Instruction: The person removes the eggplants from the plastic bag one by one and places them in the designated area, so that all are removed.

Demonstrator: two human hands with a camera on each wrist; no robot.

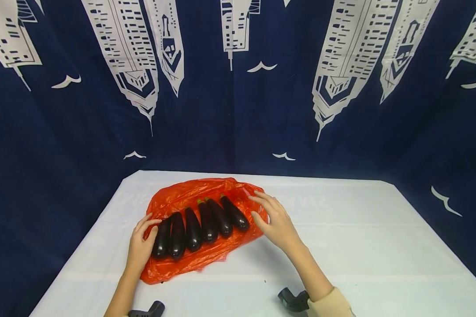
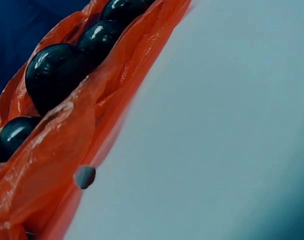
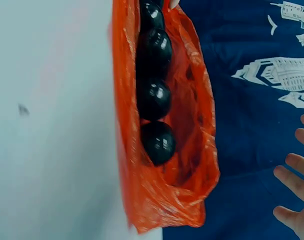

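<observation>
Several dark purple eggplants (image 1: 193, 231) lie side by side in a slanting row on a crumpled red plastic bag (image 1: 170, 193), most of their green stem ends pointing away. My left hand (image 1: 139, 250) is at the bag's left edge, its thumb and fingers beside the leftmost eggplant (image 1: 161, 241). Over the bag's right edge, my right hand (image 1: 278, 223) has its fingers spread and holds nothing. In the right wrist view, that hand (image 3: 299, 182) appears at the right border, apart from the bag (image 3: 157, 205). Shiny rounded eggplant ends (image 2: 57, 75) show above the bag's rim in the left wrist view.
The bag lies on a white-covered table (image 1: 361, 229). Behind it hangs a dark blue cloth (image 1: 238, 114) printed with white buildings and birds. Black devices (image 1: 293, 300) sit at both wrists. A small dark bit (image 2: 85, 177) lies by the bag's edge.
</observation>
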